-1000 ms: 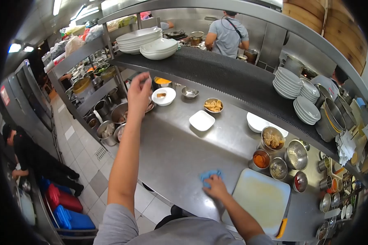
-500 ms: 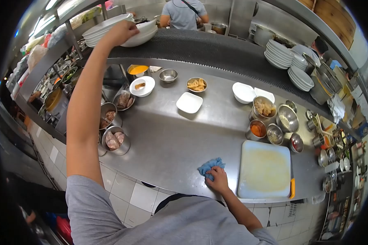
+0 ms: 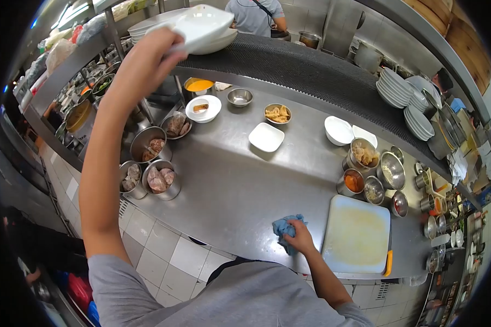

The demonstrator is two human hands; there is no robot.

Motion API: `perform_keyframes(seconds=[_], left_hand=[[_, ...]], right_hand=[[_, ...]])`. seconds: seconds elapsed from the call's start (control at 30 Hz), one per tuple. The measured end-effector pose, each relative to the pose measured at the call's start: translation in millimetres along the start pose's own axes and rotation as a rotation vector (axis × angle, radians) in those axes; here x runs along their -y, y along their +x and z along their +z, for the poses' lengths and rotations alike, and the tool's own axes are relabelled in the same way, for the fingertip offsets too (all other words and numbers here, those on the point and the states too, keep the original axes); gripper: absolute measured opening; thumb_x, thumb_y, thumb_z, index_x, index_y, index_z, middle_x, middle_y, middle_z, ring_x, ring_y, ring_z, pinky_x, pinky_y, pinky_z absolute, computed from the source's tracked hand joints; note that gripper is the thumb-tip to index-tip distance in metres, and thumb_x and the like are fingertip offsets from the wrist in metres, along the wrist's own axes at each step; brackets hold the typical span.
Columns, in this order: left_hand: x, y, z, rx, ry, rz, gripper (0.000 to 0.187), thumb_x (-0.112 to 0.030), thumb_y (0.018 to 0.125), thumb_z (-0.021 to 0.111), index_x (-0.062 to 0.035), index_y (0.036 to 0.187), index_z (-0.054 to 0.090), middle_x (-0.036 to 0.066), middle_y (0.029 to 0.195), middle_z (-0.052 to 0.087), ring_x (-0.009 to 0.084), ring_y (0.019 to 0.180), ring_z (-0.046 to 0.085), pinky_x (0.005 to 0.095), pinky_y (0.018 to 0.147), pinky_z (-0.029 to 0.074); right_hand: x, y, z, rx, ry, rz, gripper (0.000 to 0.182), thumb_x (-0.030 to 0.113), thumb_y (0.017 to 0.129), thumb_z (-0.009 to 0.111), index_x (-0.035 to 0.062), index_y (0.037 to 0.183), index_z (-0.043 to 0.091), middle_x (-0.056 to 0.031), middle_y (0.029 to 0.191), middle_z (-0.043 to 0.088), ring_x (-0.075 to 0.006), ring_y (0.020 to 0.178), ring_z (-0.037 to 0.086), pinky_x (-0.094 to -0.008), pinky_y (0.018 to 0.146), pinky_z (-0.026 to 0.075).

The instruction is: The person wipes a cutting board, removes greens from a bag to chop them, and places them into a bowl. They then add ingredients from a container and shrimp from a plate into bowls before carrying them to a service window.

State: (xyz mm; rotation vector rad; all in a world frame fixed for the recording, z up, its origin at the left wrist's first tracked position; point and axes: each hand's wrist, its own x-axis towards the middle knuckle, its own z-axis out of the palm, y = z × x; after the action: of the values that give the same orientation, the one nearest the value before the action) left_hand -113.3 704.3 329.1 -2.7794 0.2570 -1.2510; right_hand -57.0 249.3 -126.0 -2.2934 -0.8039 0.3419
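My left hand (image 3: 154, 61), raised to the upper shelf, grips the edge of a white dish (image 3: 206, 24) and holds it tilted. Behind and below that dish are more white dishes (image 3: 219, 43) on the shelf. Low on the steel counter (image 3: 218, 180), my right hand (image 3: 300, 237) is closed on a crumpled blue cloth (image 3: 285, 224). Just right of this hand lies a white cutting board (image 3: 357, 234). A square white dish (image 3: 266, 137) sits mid-counter, farther back.
Metal pots of meat (image 3: 161, 180) line the counter's left end. Bowls of ingredients (image 3: 364, 152) cluster at right, near a knife's orange handle (image 3: 388, 262). Plate stacks (image 3: 395, 88) stand on the dark mesh shelf (image 3: 289, 60). Another person (image 3: 251, 16) is beyond it.
My left hand has lifted a white dish up from the stack and tilted it. The cloth under my right hand has shifted slightly. The whole view has turned a little left.
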Motion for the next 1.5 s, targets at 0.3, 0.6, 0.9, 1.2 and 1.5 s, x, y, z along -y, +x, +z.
perform_keyframes(seconds=[0.3,0.6,0.9,1.2,1.5], left_hand=[[-120.5,-239.8,136.3,0.310,-0.473,-0.259,0.016,-0.009,0.083,0.067,-0.0050,0.097,0.062,0.010,0.094,0.058,0.0284,0.091,0.056,0.0399,0.083,0.042],[-100.9,-365.2,267.3,0.498,-0.260,-0.343,0.013,-0.008,0.086,0.056,-0.0085,0.098,0.060,0.008,0.093,0.055,0.0261,0.098,0.055,0.0391,0.090,0.041],[-64.6,-341.1,286.8,0.431,-0.023,-0.591,0.023,-0.011,0.080,0.065,-0.0096,0.103,0.062,0.007,0.100,0.059,0.0276,0.104,0.055,0.0447,0.097,0.039],[-35.5,-147.6,187.0,-0.345,-0.172,-0.387,0.017,-0.010,0.081,0.071,-0.0029,0.094,0.062,0.018,0.117,0.059,0.0359,0.108,0.055,0.0448,0.092,0.042],[93.7,60.0,135.8,0.358,-0.056,-0.383,0.047,-0.042,0.090,0.062,0.0007,0.109,0.068,0.022,0.095,0.070,0.0355,0.085,0.068,0.0462,0.077,0.052]], right_hand=[[5.9,49.7,1.8,-0.037,-0.448,-0.051,0.063,0.040,0.075,0.078,0.0195,0.132,0.060,-0.0136,0.145,0.042,-0.0412,0.126,0.041,-0.0505,0.099,0.039],[16.1,66.4,11.7,-0.094,-0.362,-0.034,0.061,0.038,0.074,0.079,0.0174,0.129,0.063,-0.0148,0.143,0.044,-0.0390,0.122,0.045,-0.0484,0.101,0.039],[20.2,57.5,6.0,-0.074,-0.221,0.042,0.053,0.033,0.074,0.079,0.0124,0.121,0.065,-0.0160,0.125,0.055,-0.0362,0.112,0.053,-0.0435,0.093,0.048],[19.1,65.0,-16.4,-0.056,-0.165,0.348,0.034,0.037,0.082,0.072,0.0079,0.099,0.069,-0.0110,0.102,0.067,-0.0356,0.100,0.062,-0.0444,0.084,0.049],[30.3,20.5,32.3,-0.097,-0.348,-0.083,0.069,0.038,0.074,0.078,0.0163,0.135,0.055,-0.0121,0.146,0.043,-0.0433,0.133,0.036,-0.0544,0.111,0.028]])
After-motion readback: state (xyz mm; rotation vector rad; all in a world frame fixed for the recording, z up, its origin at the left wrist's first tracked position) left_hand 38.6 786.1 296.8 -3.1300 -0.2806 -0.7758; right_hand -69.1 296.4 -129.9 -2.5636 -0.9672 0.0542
